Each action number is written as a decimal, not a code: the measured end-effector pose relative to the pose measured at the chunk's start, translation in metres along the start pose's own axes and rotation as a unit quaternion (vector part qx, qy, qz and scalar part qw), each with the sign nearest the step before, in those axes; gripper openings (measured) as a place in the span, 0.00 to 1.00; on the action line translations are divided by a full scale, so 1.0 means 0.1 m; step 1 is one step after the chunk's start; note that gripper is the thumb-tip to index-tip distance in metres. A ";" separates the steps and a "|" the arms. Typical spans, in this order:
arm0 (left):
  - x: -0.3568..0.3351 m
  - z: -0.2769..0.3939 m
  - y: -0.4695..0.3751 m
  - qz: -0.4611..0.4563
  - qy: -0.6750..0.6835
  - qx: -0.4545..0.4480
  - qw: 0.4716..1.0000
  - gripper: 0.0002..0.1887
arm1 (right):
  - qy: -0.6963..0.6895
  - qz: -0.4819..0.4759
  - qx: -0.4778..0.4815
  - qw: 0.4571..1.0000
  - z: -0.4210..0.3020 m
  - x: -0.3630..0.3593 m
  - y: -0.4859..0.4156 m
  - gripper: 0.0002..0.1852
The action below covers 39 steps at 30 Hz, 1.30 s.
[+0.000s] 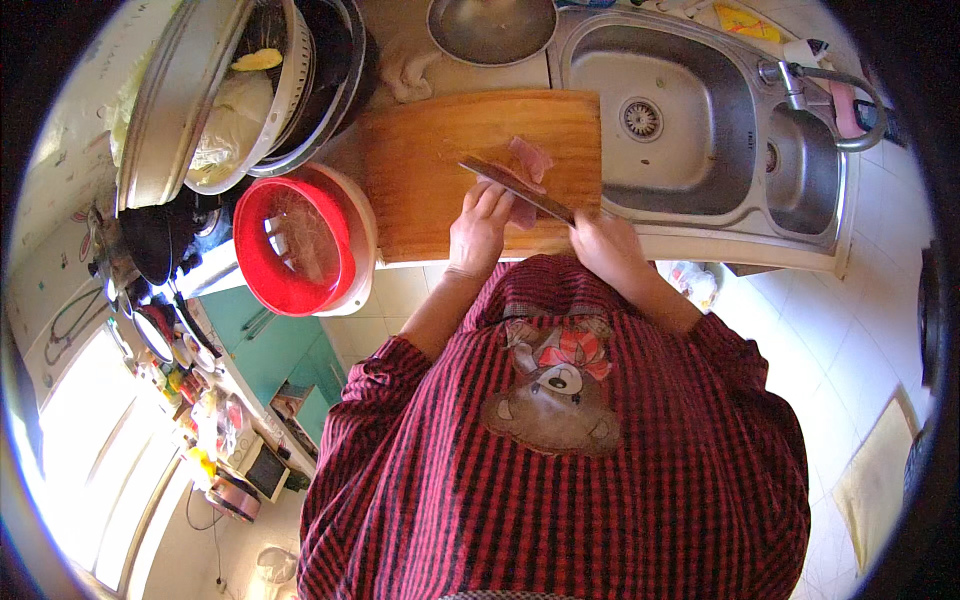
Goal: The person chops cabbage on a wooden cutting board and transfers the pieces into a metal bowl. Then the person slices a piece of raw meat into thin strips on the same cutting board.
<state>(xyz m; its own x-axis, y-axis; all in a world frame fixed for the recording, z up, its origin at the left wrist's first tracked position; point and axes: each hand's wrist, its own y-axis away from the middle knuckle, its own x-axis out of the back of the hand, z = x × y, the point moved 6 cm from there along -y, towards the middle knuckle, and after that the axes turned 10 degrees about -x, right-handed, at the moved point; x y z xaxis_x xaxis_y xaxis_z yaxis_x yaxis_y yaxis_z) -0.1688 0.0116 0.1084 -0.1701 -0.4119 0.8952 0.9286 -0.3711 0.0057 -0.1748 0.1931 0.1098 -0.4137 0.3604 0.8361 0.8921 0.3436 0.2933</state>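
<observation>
A wooden cutting board [427,165] lies on the counter before me. On its right half sits a piece of pink raw meat [531,159], and more of it shows below the blade. My right hand [609,244] grips the handle of a kitchen knife [517,189], whose blade slants up to the left across the meat. The fingertips of my left hand [480,225] press on the meat close beside the blade and are partly hidden by it. Whether the edge has entered the meat cannot be made out.
Right of the board is a stainless steel double sink [675,180] with a faucet [791,82]. A red basin [255,255] holding liquid stands at the board's left, by the counter edge. Stacked bowls and a colander [289,97] rise behind it. A wok [491,34] and a cloth [409,71] lie beyond the board.
</observation>
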 end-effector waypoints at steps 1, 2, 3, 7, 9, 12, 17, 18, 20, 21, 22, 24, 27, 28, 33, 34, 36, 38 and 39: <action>0.00 0.01 0.00 0.001 0.002 0.000 1.000 0.18 | 0.023 -0.018 -0.017 0.999 0.10 0.03 0.12 0.10; 0.01 0.01 -0.01 0.002 0.004 0.000 1.000 0.18 | 0.044 -0.036 -0.033 0.998 0.19 0.06 0.22 0.10; 0.01 0.02 0.00 0.002 0.006 0.000 1.000 0.18 | 0.080 -0.082 -0.070 0.991 0.28 0.03 0.28 0.10; 0.02 0.02 0.00 0.001 0.012 0.001 1.000 0.19 | 0.041 -0.050 -0.043 0.997 0.23 0.09 0.15 0.11; 0.04 0.03 0.01 0.021 0.024 -0.008 0.999 0.19 | 0.041 -0.037 -0.034 0.998 0.13 0.09 -0.01 0.11; 0.03 0.02 0.02 0.022 0.028 -0.007 0.999 0.20 | 0.022 -0.026 -0.059 0.998 0.04 0.17 -0.08 0.12; -0.01 0.01 0.04 -0.007 0.017 0.004 1.000 0.18 | 0.033 -0.038 -0.018 0.999 -0.05 0.35 0.21 0.14; -0.04 -0.01 0.05 -0.036 0.003 0.016 0.999 0.18 | 0.045 -0.046 -0.025 0.998 -0.04 0.36 0.26 0.14; -0.03 0.00 0.05 -0.025 0.008 0.007 1.000 0.18 | 0.057 -0.061 -0.036 0.996 -0.03 0.36 0.32 0.15; -0.02 0.01 0.04 -0.016 0.009 0.000 1.000 0.17 | 0.058 -0.067 -0.039 0.995 -0.03 0.35 0.33 0.15; -0.02 0.00 0.04 -0.020 0.012 0.001 1.000 0.18 | 0.057 -0.066 -0.040 0.995 -0.04 0.37 0.33 0.15; -0.02 0.01 0.04 -0.016 0.015 -0.004 1.000 0.18 | 0.054 -0.085 -0.045 0.994 -0.05 0.38 0.31 0.14; 0.00 0.00 0.03 0.000 0.028 -0.002 1.000 0.18 | 0.033 -0.096 -0.047 0.994 -0.09 0.45 0.26 0.12; 0.00 0.00 0.03 -0.002 0.031 -0.001 1.000 0.18 | 0.022 -0.095 -0.044 0.994 -0.11 0.48 0.23 0.11; 0.04 -0.01 0.00 0.033 0.060 -0.008 0.998 0.16 | -0.021 -0.095 -0.037 0.995 -0.20 0.51 0.01 0.10; 0.04 -0.01 -0.01 0.035 0.060 -0.011 0.998 0.16 | -0.031 -0.087 -0.031 0.995 -0.22 0.48 -0.06 0.10; 0.05 -0.01 0.00 0.037 0.061 -0.013 0.997 0.17 | -0.025 -0.095 -0.037 0.994 -0.27 0.35 -0.15 0.10; 0.03 -0.02 0.00 0.026 0.058 -0.002 0.998 0.17 | -0.017 -0.094 -0.043 0.995 -0.30 0.20 -0.28 0.09; 0.02 -0.03 0.01 0.020 0.060 0.001 0.998 0.16 | -0.013 -0.093 -0.050 0.994 -0.31 0.12 -0.34 0.09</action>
<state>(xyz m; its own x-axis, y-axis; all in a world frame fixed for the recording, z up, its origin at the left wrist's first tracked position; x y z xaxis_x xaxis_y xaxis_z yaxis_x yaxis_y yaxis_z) -0.1695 0.0084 0.1088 -0.1718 -0.5228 0.8350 0.9357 -0.3518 -0.0277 -0.2047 0.1589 0.1246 -0.5760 0.3210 0.7518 0.8131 0.3194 0.4866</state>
